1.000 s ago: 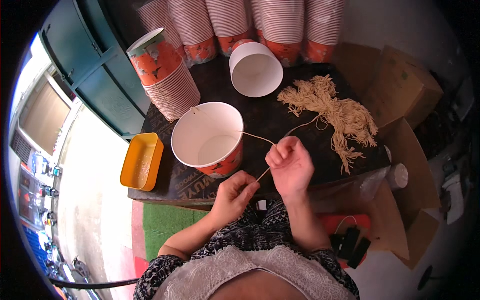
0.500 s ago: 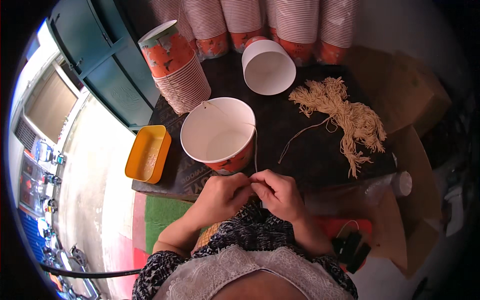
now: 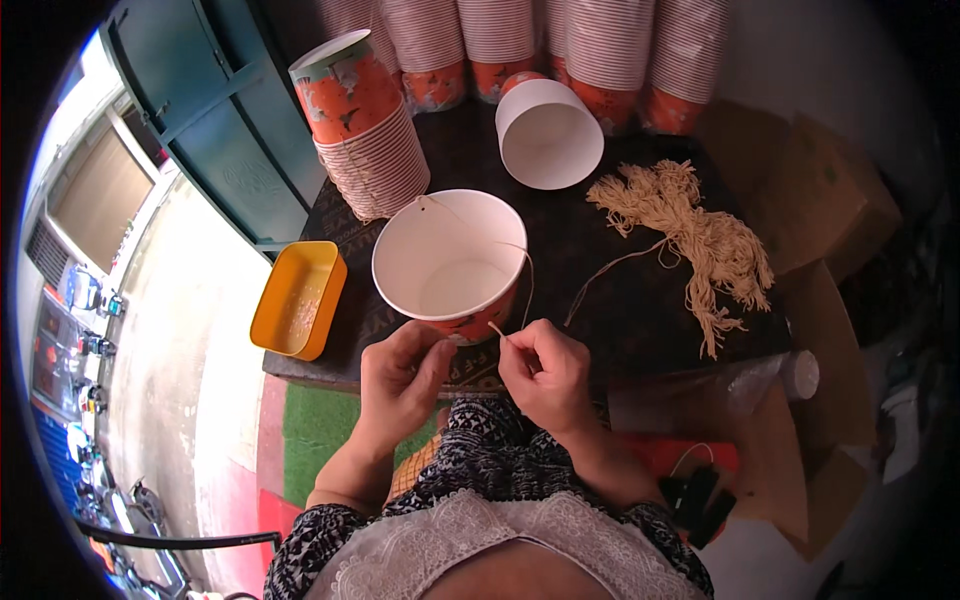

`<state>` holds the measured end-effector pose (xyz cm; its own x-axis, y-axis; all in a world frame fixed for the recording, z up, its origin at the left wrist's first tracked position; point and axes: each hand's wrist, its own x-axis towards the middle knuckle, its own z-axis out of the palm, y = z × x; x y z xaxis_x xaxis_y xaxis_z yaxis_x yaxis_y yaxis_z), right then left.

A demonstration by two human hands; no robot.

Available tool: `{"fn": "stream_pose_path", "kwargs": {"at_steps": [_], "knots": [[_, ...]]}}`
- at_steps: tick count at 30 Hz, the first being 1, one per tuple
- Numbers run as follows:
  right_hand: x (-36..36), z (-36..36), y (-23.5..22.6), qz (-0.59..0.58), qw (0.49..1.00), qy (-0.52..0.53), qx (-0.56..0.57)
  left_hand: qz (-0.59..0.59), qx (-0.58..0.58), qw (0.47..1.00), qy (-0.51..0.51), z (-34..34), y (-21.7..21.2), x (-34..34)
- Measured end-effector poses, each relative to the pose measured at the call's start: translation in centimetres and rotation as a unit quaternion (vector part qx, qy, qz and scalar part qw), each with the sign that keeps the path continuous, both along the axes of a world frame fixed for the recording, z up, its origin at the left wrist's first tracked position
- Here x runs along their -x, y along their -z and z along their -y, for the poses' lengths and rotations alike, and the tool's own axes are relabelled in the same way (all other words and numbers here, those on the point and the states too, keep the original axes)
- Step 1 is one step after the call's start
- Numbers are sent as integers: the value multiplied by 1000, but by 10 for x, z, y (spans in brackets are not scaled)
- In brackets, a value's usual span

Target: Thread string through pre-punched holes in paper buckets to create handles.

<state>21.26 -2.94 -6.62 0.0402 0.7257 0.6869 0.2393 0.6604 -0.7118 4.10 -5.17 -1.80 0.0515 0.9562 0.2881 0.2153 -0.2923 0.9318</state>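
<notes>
A white-lined paper bucket (image 3: 440,255) with an orange patterned outside stands upright at the table's front. A thin beige cord (image 3: 531,290) passes through its wall and hangs down its right side. My right hand (image 3: 546,375) pinches the cord between thumb and fingertips, and a short end sticks out towards the bucket. My left hand (image 3: 402,378) is closed, thumb against curled fingers, just before the bucket's lower front; anything in it is hidden. To the left is a yellow tray (image 3: 263,325) with small pale bits inside. A bundle of beige cords (image 3: 690,235) lies to the right.
Behind the bucket, a leaning stack of nested buckets (image 3: 372,165) stands left, and another bucket (image 3: 552,140) lies on its side. Plastic-wrapped stacks (image 3: 610,45) line the back. Cardboard (image 3: 830,190) is at the right, a green door (image 3: 235,130) at the left.
My hands were together in front of the bucket; now they are apart and farther forward. The cord's end now shows above my right fingertips. The view has shifted slightly.
</notes>
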Motion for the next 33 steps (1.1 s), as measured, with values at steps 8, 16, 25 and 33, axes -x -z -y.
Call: {"fn": "stream_pose_path", "kwargs": {"at_steps": [8, 16, 25, 33], "knots": [[12, -4, 5, 28, 999, 43, -5, 27, 8, 1000, 11, 1, 7, 7], [15, -9, 5, 37, 998, 41, -2, 9, 7, 1000, 18, 0, 10, 9], [18, -13, 7, 51, 996, 67, -34, -11, 21, 1000, 20, 1, 13, 12], [19, -14, 6, 49, 997, 57, -16, -21, 36, 999, 20, 3, 13, 13]]}}
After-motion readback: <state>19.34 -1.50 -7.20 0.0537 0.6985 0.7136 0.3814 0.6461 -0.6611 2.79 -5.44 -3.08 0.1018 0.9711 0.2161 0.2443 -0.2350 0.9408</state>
